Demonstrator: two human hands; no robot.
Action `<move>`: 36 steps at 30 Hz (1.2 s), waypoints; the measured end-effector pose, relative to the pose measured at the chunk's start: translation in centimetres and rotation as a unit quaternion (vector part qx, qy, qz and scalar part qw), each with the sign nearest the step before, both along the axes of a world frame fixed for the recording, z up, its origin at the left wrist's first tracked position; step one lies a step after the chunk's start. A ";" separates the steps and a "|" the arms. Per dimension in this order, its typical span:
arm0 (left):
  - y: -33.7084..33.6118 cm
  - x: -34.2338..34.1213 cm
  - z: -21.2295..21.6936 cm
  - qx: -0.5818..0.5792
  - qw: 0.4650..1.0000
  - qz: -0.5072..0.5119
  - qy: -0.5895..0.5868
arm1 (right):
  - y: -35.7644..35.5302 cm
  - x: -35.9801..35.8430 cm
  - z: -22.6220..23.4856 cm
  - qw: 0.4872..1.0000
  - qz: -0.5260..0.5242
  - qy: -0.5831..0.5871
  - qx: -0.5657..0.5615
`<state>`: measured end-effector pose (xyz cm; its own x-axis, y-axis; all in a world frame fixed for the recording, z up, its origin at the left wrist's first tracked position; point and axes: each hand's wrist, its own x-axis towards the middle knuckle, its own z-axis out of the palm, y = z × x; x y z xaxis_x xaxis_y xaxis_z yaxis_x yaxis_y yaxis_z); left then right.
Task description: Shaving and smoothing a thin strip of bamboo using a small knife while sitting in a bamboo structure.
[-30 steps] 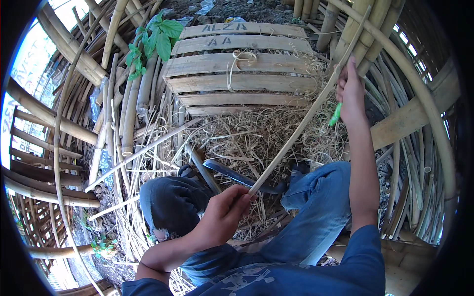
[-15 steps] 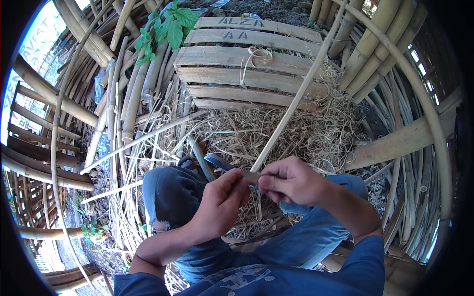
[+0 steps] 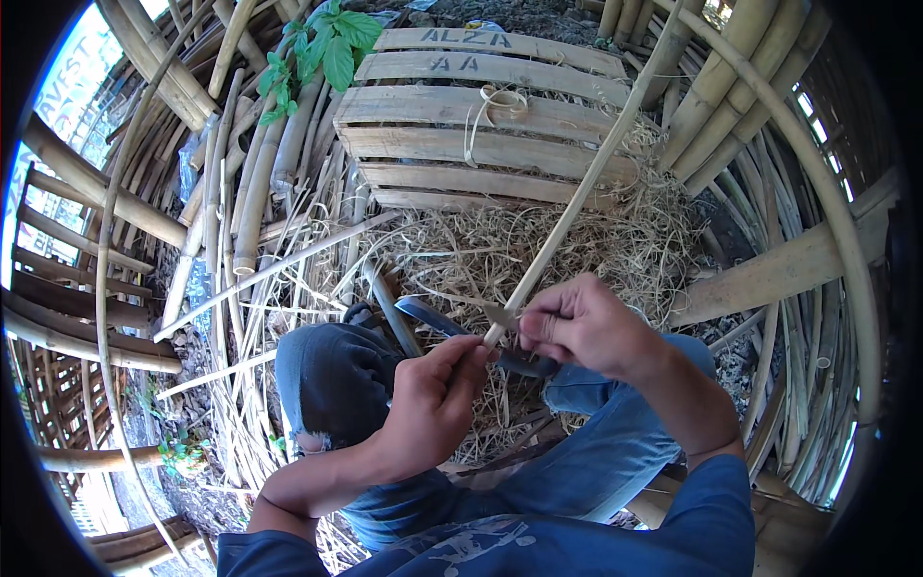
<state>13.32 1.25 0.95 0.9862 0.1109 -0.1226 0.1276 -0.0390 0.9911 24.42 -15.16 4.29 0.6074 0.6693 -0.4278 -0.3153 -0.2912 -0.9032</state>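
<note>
A long pale bamboo strip (image 3: 577,207) slants from the upper right down to my lap. My left hand (image 3: 433,396) is closed, pinching the strip's near end between thumb and fingers. My right hand (image 3: 588,329) is closed around a small knife; its short grey blade (image 3: 501,316) lies across the strip just beyond my left fingertips. The knife's handle is hidden in the fist. Below the blade, between my knees, a dark curved object with a blue edge (image 3: 428,314) shows partly; I cannot tell its kind.
A slatted wooden crate (image 3: 481,149) stands ahead with a curled strip (image 3: 500,101) on top. Thin shavings (image 3: 461,250) pile in front of it. Bamboo poles (image 3: 255,207) and loose strips lie left, beside a leafy plant (image 3: 336,53). A thick bamboo piece (image 3: 760,279) juts in from the right.
My right hand with the knife has moved slightly up and away from my left hand, baring the strip's end. The strip's near end has shifted a little toward my left.
</note>
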 end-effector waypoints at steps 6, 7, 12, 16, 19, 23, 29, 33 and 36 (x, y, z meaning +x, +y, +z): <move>0.1 -0.2 -0.5 -0.011 1.000 0.004 -0.018 | -0.7 1.4 0.7 0.999 -0.036 0.038 -0.001; 0.1 -0.3 -0.5 -0.011 1.000 0.002 -0.019 | -0.8 1.6 0.6 0.999 -0.038 0.037 0.000; -0.2 -0.8 0.2 -0.019 0.999 -0.014 0.022 | -3.0 4.0 0.9 0.983 -0.182 -0.016 0.000; 0.0 -2.0 0.6 -0.003 0.995 -0.086 0.056 | -7.5 8.1 0.5 0.962 -0.273 -0.018 0.023; 0.3 -2.4 0.3 -0.002 0.995 -0.086 0.045 | -9.4 10.2 0.0 0.934 -0.347 -0.036 0.076; 0.6 -1.4 0.4 -0.103 0.986 -0.051 0.122 | -8.0 8.0 0.3 0.917 -0.372 -0.131 0.052; 1.1 0.3 1.9 -0.203 0.961 -0.025 0.187 | -0.8 -0.2 -0.9 0.965 -0.011 -0.255 -0.052; 0.7 0.6 2.2 -0.229 0.956 -0.017 0.180 | 0.9 -1.8 -0.9 0.995 0.091 0.024 0.011; 0.4 0.3 1.8 -0.204 0.964 -0.029 0.169 | 0.3 -0.8 -0.8 0.988 0.110 0.108 0.002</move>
